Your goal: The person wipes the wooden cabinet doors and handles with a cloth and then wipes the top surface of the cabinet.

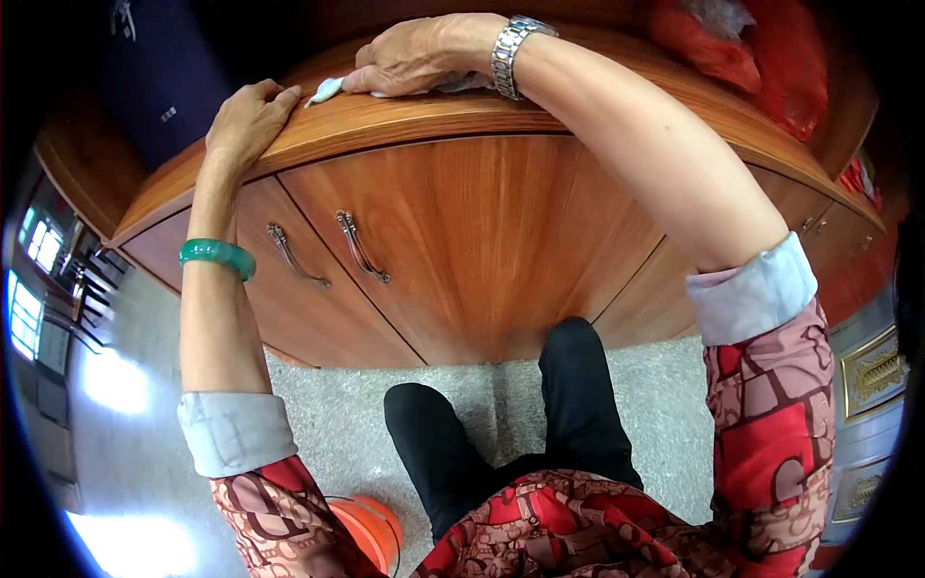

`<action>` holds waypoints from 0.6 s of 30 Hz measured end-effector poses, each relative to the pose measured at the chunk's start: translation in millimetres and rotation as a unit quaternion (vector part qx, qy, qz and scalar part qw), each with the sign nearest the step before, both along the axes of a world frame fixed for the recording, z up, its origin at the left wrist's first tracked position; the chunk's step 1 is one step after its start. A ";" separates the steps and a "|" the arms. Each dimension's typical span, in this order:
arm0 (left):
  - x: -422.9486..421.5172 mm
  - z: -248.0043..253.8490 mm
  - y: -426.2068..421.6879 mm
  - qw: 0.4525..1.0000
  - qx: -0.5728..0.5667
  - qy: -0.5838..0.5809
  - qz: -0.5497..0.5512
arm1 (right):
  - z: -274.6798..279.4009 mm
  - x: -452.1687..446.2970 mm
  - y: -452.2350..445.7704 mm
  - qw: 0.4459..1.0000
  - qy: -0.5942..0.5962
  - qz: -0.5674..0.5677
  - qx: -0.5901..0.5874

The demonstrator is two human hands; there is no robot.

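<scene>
My right hand [414, 60], below a silver metal watch [508, 60], is pressed down on a pale cloth [328, 91] on the wooden cabinet top [424, 113]. The cloth pokes out past the fingers on the left and under the wrist; the rest is hidden by the hand. My left hand [249, 123] rests on the cabinet's front edge, holding nothing, its thumb apart from the fingers. A green bangle [218, 256] circles that forearm.
Red plastic bags [785, 72] sit at the cabinet's right end. A dark blue panel or box [159, 87] stands at the back left. Cabinet doors [462, 222] with metal handles [361, 249] face me. An orange bucket [371, 528] is on the floor near my legs.
</scene>
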State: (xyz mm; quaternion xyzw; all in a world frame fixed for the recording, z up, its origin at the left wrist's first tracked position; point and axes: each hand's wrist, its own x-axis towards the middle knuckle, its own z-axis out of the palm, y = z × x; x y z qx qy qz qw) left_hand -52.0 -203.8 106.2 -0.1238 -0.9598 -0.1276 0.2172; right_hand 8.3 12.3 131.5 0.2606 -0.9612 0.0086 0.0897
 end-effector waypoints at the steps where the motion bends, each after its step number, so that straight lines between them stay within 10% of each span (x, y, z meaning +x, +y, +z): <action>1: 1.2 -0.1 0.5 1.000 0.001 -0.004 0.001 | -0.5 -2.9 -2.9 1.000 -0.001 0.003 -0.001; 18: -4.9 -4.5 -1.0 1.000 0.019 0.012 -0.009 | -2.2 31.1 11.7 1.000 0.009 0.019 0.003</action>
